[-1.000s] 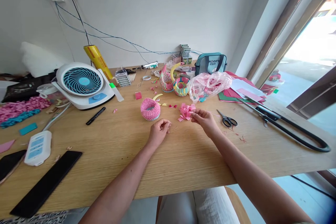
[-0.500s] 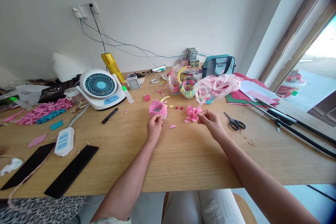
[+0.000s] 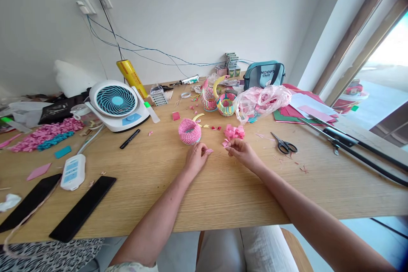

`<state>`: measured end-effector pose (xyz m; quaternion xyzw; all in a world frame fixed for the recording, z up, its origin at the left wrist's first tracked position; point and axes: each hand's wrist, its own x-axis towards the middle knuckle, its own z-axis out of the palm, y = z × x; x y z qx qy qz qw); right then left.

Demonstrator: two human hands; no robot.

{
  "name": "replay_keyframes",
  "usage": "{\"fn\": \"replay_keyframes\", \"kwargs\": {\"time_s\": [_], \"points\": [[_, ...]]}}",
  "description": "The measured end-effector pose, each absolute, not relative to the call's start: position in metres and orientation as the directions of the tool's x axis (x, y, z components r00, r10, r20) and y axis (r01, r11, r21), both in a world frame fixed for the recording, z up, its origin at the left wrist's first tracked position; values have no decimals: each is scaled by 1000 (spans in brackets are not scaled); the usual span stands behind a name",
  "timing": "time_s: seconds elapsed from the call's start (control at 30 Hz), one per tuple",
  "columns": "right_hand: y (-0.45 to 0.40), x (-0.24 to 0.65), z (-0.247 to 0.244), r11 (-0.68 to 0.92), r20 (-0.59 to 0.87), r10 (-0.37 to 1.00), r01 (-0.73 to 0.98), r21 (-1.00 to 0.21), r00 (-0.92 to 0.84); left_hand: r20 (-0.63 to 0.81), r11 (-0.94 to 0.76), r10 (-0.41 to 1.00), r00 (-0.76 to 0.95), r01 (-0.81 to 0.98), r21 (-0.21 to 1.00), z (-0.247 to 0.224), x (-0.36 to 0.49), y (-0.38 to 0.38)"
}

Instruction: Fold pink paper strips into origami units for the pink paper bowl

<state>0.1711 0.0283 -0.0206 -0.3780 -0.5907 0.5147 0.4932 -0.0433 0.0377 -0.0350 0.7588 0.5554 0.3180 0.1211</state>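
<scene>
I record the fingers (image 3: 204,149) of the left hand (image 3: 195,158) curled nearly closed at the tip of a small pink paper scrap (image 3: 209,151), on the table (image 3: 153,178); I cannot confirm a firm grip. The fingers (image 3: 230,143) of the right hand (image 3: 244,153) are drawn together in a pinch at the lower edge of a loose cluster of folded pink paper (image 3: 234,132), and whether they grip it I also cannot tell. The left hand is off the pink folded-paper basket (image 3: 189,131), which sits on the table just behind it. A scattering of pink and yellow scraps lies near both hands. I note black-handled scissors (image 3: 283,146) to the right and a colourful folded-paper swan (image 3: 225,104) beyond, beside a pink plastic bag (image 3: 261,102).
</scene>
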Motion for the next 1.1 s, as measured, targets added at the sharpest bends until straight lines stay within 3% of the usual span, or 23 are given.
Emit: {"fn": "replay_keyframes", "kwargs": {"time_s": [0.2, 0.37, 0.63, 0.8, 1.1], "points": [[29, 165, -30, 257, 257, 922, -40, -966, -288, 282, -364, 931, 234, 506, 782, -28, -32, 29], [27, 164, -31, 350, 330, 895, 14, -937, -301, 146, -184, 941, 306, 99, 978, -21, -20, 17], [19, 169, -22, 410, 388, 866, 5, -912, -316, 30, 11, 931, 364, -110, 994, -4, -20, 7], [17, 176, -13, 454, 424, 870, 76, -888, -251, -43, 85, 922, 385, -92, 992, -4, -21, 5], [5, 175, 2, 617, 535, 779, 249, -746, -327, -72, 118, 922, 382, -97, 988, -1, -21, 4]]}}
